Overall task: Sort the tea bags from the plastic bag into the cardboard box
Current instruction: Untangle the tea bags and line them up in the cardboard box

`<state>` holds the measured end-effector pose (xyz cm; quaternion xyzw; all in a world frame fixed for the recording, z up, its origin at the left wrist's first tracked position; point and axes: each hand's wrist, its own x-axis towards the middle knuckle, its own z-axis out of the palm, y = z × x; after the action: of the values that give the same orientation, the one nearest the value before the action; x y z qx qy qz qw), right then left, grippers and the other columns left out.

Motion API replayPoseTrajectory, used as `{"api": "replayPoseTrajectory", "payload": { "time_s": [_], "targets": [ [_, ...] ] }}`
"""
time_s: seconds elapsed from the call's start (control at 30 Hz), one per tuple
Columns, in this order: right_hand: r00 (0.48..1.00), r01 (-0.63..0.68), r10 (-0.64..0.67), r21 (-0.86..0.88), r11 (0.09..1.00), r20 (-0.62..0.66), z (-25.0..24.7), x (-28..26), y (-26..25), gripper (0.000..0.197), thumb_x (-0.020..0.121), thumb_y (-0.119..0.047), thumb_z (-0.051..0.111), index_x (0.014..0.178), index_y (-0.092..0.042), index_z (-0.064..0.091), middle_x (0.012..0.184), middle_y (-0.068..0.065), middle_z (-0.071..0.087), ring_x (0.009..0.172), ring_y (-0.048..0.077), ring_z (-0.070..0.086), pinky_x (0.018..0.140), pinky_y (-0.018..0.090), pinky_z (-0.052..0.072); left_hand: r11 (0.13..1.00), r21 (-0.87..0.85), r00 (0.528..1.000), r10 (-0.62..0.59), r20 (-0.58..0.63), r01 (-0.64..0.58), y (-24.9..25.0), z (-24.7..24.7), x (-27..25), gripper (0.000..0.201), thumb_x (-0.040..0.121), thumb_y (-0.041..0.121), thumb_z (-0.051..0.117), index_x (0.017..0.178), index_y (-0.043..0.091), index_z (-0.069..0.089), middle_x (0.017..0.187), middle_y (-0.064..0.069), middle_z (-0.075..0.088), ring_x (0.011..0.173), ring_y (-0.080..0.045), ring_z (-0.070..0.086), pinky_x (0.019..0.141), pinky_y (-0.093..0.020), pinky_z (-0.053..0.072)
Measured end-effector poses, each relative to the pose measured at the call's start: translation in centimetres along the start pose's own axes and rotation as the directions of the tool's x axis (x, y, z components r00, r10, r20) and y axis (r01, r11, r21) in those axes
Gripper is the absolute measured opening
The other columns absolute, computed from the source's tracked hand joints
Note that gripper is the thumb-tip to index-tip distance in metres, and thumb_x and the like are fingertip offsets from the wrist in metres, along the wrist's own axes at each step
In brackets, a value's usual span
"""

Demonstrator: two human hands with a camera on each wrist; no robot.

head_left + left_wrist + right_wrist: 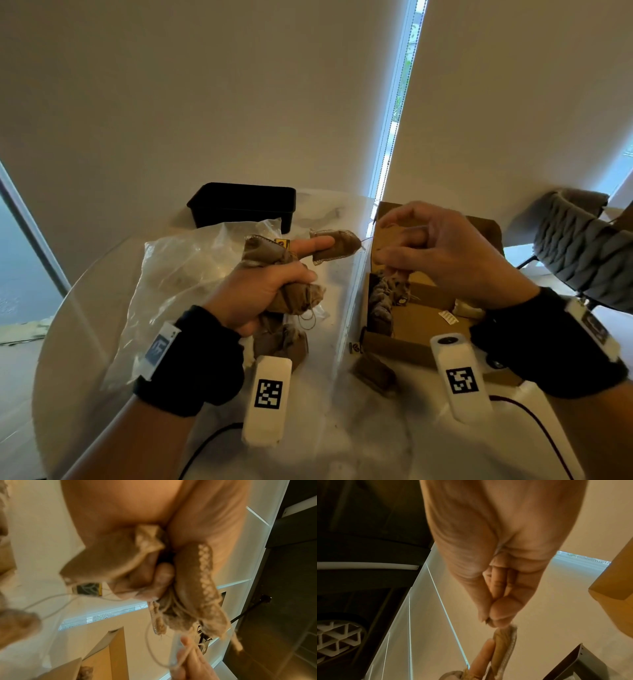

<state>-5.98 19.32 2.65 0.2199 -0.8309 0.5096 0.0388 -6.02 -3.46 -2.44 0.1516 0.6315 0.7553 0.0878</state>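
Left hand [260, 291] clutches a bunch of tea bags [291, 294] above the plastic bag [178, 274], index finger stuck out under one more tea bag [337, 246]. Right hand [445, 253] hovers over the cardboard box [421, 322], thumb and fingertip pinched on that bag's string. More tea bags lined up inside the box; one loose tea bag [375, 375] on the table [342, 428].

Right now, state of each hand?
Left hand: grips a bunch of tea bags.
Right hand: thumb and fingers pinch a tea bag string.
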Motion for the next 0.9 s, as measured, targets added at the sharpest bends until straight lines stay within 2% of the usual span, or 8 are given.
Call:
{"api": "replayPoseTrajectory", "payload": {
  "time_s": [0.13, 0.23, 0.37, 0.47, 0.53, 0.67, 0.77, 0.9],
  "targets": [
    [0.999, -0.022, 0.018, -0.120, 0.992, -0.034, 0.6, 1.0, -0.3, 0.008, 0.081, -0.019, 0.069, 0.088, -0.015, 0.069, 0.073, -0.002, 0.069, 0.062, 0.012, 0.064, 0.064, 0.026, 0.055, 1.000, -0.008, 1.000, 0.006, 0.026, -0.005, -0.1, 0.5, -0.1, 0.044, 0.090, -0.003, 0.049, 0.114, 0.028, 0.068, 0.068, -0.014, 0.039, 0.054, -0.018, 0.048, 0.048, -0.021, 0.047],
    [0.998, -0.059, 0.060, -0.148, 0.987, 0.001, 1.1, 1.8, -0.4, 0.003, 0.084, -0.021, 0.068, 0.086, -0.019, 0.069, 0.075, -0.004, 0.066, 0.061, 0.006, 0.060, 0.063, 0.023, 0.053, 1.000, 0.000, 0.999, -0.010, 0.034, 0.010, -0.3, 0.7, -0.1, 0.043, 0.090, -0.002, 0.051, 0.116, 0.028, 0.068, 0.078, -0.018, 0.046, 0.059, -0.023, 0.048, 0.048, -0.021, 0.048],
    [0.986, -0.125, 0.139, -0.142, 0.982, 0.094, 0.9, 2.7, -0.4, 0.007, 0.086, -0.014, 0.066, 0.092, -0.009, 0.067, 0.083, 0.011, 0.071, 0.072, 0.017, 0.066, 0.064, 0.027, 0.056, 1.000, 0.025, 0.999, -0.007, 0.041, 0.006, -0.5, 0.8, -0.2, 0.041, 0.089, -0.003, 0.053, 0.119, 0.023, 0.066, 0.084, -0.023, 0.054, 0.053, -0.015, 0.056, 0.048, -0.020, 0.047],
    [0.990, -0.099, 0.118, -0.220, 0.970, 0.072, -0.7, 3.2, -0.8, 0.005, 0.084, -0.013, 0.069, 0.087, -0.010, 0.068, 0.074, 0.004, 0.071, 0.067, 0.015, 0.065, 0.060, 0.025, 0.051, 1.000, 0.013, 0.999, -0.024, 0.030, 0.024, -0.5, 1.0, -0.3, 0.039, 0.090, -0.005, 0.049, 0.116, 0.017, 0.067, 0.082, -0.020, 0.062, 0.048, -0.010, 0.057, 0.045, -0.017, 0.046],
    [0.984, -0.086, 0.122, -0.250, 0.964, 0.131, -1.5, 3.5, -1.3, 0.004, 0.084, -0.013, 0.069, 0.088, -0.011, 0.068, 0.076, 0.002, 0.072, 0.070, 0.011, 0.065, 0.061, 0.022, 0.052, 1.000, -0.009, 1.000, -0.026, 0.007, 0.026, -0.6, 1.2, 0.0, 0.037, 0.091, -0.003, 0.048, 0.113, 0.019, 0.068, 0.072, -0.017, 0.060, 0.049, -0.010, 0.057, 0.046, -0.018, 0.046],
    [0.983, -0.100, 0.124, -0.168, 0.981, 0.135, -1.0, 3.7, -1.2, 0.012, 0.081, -0.014, 0.070, 0.092, -0.010, 0.070, 0.080, 0.011, 0.071, 0.067, 0.016, 0.059, 0.060, 0.024, 0.048, 0.997, -0.069, 0.999, -0.029, -0.015, 0.028, -0.9, 1.7, 0.5, 0.040, 0.091, -0.003, 0.047, 0.117, 0.021, 0.065, 0.063, -0.012, 0.059, 0.051, -0.011, 0.059, 0.048, -0.020, 0.048],
    [0.989, -0.067, 0.091, -0.198, 0.978, 0.117, -0.1, 3.6, -0.7, 0.001, 0.081, -0.019, 0.070, 0.082, -0.018, 0.071, 0.078, 0.011, 0.066, 0.066, 0.016, 0.053, 0.063, 0.027, 0.047, 0.993, -0.117, 0.999, -0.020, -0.033, 0.016, -1.0, 1.5, 0.4, 0.040, 0.091, -0.002, 0.047, 0.123, 0.017, 0.063, 0.066, -0.013, 0.057, 0.052, -0.013, 0.058, 0.049, -0.021, 0.048],
    [0.985, -0.104, 0.129, -0.194, 0.975, 0.116, 0.9, 3.7, -0.1, 0.002, 0.084, -0.021, 0.068, 0.082, -0.019, 0.069, 0.089, -0.001, 0.069, 0.078, 0.014, 0.061, 0.070, 0.026, 0.052, 0.987, -0.156, 0.999, -0.028, -0.037, 0.022, -0.8, 1.2, 0.3, 0.040, 0.091, -0.002, 0.047, 0.123, 0.016, 0.063, 0.080, -0.019, 0.057, 0.049, -0.012, 0.056, 0.047, -0.020, 0.048]
  ]
}}
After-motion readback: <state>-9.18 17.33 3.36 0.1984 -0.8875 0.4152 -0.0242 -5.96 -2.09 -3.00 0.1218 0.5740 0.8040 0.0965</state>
